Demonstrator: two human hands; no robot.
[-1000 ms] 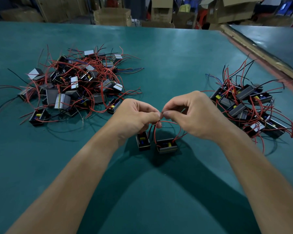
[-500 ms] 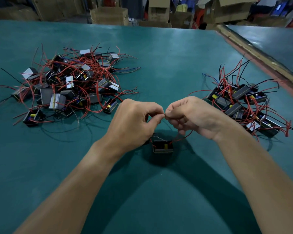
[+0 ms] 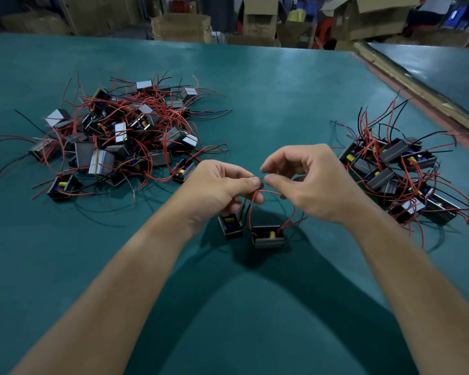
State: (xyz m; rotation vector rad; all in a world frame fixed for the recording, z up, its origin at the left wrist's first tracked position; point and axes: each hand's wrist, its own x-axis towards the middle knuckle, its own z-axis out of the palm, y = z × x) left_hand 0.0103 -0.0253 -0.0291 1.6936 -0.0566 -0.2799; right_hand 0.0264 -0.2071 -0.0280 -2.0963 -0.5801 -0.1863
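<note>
The red wires meet in mid-air just above the near middle of the green table. They rise from two small black modules, the left module and the right module, which stand side by side, close but apart. Each is an open black case with a yellow part inside; any print on them is too small to read. The left hand pinches the bare wire ends between thumb and forefinger. The right hand is curled, its thumb tip at the same ends and its forefinger arched just above. I cannot tell whether it truly grips. To the far left lies the big pile of like modules, tangled in red and black leads, some showing pale, unreadable faces. To the right sits the smaller pile, near the table's right edge, where a wooden strip runs off into the distance. Bare green cloth lies between the piles and towards me. Cardboard boxes stand beyond the far edge.
</note>
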